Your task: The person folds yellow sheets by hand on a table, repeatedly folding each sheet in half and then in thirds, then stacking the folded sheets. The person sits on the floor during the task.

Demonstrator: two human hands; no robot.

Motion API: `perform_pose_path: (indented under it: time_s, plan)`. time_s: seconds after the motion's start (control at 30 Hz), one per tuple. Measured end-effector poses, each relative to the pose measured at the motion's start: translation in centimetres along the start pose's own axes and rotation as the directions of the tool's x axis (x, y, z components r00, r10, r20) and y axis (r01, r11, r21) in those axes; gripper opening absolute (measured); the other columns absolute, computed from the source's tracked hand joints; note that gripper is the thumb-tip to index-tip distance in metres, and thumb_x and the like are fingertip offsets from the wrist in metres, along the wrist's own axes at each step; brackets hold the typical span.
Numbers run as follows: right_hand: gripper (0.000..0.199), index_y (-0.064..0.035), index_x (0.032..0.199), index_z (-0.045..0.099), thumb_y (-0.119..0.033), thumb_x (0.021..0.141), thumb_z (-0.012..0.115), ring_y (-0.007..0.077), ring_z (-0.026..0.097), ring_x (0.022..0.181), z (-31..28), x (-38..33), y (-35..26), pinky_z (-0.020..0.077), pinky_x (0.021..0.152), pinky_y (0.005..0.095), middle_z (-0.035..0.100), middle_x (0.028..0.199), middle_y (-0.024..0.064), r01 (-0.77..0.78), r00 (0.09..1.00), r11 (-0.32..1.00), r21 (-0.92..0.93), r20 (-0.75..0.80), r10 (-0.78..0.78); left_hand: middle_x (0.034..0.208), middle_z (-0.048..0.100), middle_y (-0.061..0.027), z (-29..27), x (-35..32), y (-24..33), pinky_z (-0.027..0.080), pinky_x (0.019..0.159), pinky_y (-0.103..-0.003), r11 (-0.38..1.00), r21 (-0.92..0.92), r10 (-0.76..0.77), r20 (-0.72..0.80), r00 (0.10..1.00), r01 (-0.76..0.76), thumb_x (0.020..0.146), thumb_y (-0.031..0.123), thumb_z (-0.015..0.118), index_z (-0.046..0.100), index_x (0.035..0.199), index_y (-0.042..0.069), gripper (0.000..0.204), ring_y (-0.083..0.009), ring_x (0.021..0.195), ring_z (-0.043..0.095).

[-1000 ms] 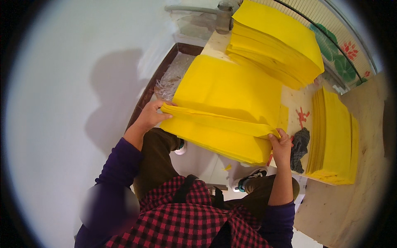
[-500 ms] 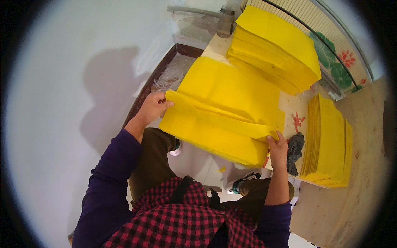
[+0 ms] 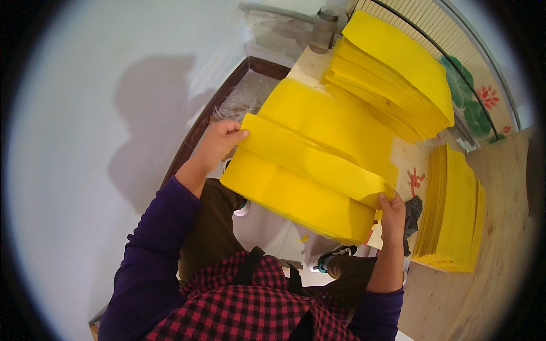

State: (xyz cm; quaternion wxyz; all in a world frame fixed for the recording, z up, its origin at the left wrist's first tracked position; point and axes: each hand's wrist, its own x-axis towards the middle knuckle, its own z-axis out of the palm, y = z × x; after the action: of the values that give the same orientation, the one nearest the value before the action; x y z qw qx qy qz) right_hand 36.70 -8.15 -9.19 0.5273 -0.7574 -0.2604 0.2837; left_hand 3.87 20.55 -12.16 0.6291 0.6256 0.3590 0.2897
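Observation:
Yellow sheets [image 3: 301,199], seemingly soft non-woven fabric, lie in a flat pile across the near part of the wooden table, with the front edge hanging toward my knees. A long strip-like fold of yellow fabric [image 3: 318,162] is raised across the pile between my hands. My left hand [image 3: 220,142] pinches its left end between thumb and fingers. At the other end, my right hand [image 3: 392,215] grips the lower right corner. Beyond the fold, more yellow fabric [image 3: 341,116] lies flat. Whether the fold belongs to a single sheet I cannot tell.
A tall stack of yellow sheets [image 3: 398,68] leans at the back, beside a greyish jar [image 3: 324,31]. Another yellow stack [image 3: 452,213] stands at the right. Near my right hand lie red strips [image 3: 415,181] and a dark grey cloth [image 3: 412,219]. A white wall [image 3: 74,170] borders the left.
The folded strip now shows a broader, flatter face, stretched between my hands. Both hands have shifted slightly right, the right one also lower; the whole view has moved a little.

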Motion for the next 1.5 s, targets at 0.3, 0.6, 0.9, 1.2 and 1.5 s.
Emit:
perform_pose_path:
  time_s: [0.3, 0.6, 0.9, 1.2, 1.5]
  plan:
    - [0.032, 0.0053, 0.122, 0.053, -0.011, 0.094, 0.055, 0.0169, 0.06, 0.098, 0.3, 0.6, 0.4, 0.0445, 0.088, 0.0294, 0.064, 0.109, 0.0102, -0.005, 1.0, 1.0, -0.019, -0.014, 0.005, 0.078, 0.063, -0.0023, 0.4, -0.8, 1.5, 0.042, 0.048, -0.02, 0.972, -0.11, -0.206, 0.024, 0.978, 0.208, 0.095, 0.015, 0.056, 0.062, 0.098, 0.004, 0.013, -0.0074, 0.051, 0.055]
    - [0.032, 0.0077, 0.121, 0.052, -0.011, 0.095, 0.055, 0.0155, 0.06, 0.094, 0.6, 1.4, 1.7, 0.0456, 0.084, 0.0288, 0.065, 0.106, 0.0102, -0.001, 1.0, 0.997, -0.079, -0.03, -0.001, 0.079, 0.063, -0.004, 1.1, -0.4, 1.5, 0.045, 0.049, -0.022, 0.965, 0.016, -0.26, -0.05, 0.964, 0.261, 0.095, 0.015, 0.054, 0.062, 0.096, 0.002, 0.015, -0.0107, 0.054, 0.058]
    - [0.034, 0.0102, 0.118, 0.053, -0.014, 0.095, 0.057, 0.0148, 0.058, 0.093, 0.5, 1.5, 2.2, 0.0451, 0.082, 0.0275, 0.064, 0.104, 0.0106, 0.032, 0.994, 0.983, -0.178, -0.099, -0.05, 0.075, 0.06, -0.002, 2.1, -0.1, -0.2, 0.043, 0.06, -0.025, 0.999, 0.005, -0.045, -0.156, 0.987, 0.047, 0.092, 0.015, 0.059, 0.061, 0.092, 0.001, 0.014, -0.0089, 0.065, 0.053]
    - [0.026, 0.0057, 0.108, 0.057, -0.017, 0.097, 0.054, 0.0123, 0.055, 0.081, 1.2, 0.6, 0.4, 0.0443, 0.072, 0.0281, 0.063, 0.089, 0.0084, 0.153, 0.973, 0.959, -0.238, -0.133, -0.188, 0.083, 0.062, -0.0022, 1.4, 0.3, -1.1, 0.045, 0.072, -0.027, 0.912, 0.352, 0.296, -0.211, 0.931, -0.21, 0.091, 0.012, 0.06, 0.061, 0.094, -0.002, 0.014, -0.0104, 0.077, 0.056]
    - [0.023, 0.0041, 0.107, 0.058, -0.017, 0.098, 0.054, 0.0104, 0.054, 0.081, 1.1, 0.5, 1.5, 0.0438, 0.072, 0.0261, 0.062, 0.089, 0.0058, 0.23, 0.957, 0.961, -0.156, -0.141, -0.252, 0.088, 0.06, 0.0007, 1.6, 0.4, -0.9, 0.045, 0.076, -0.025, 0.958, -0.038, 0.279, -0.097, 0.955, -0.284, 0.095, 0.007, 0.054, 0.059, 0.099, 0.0, 0.01, -0.0083, 0.082, 0.054]
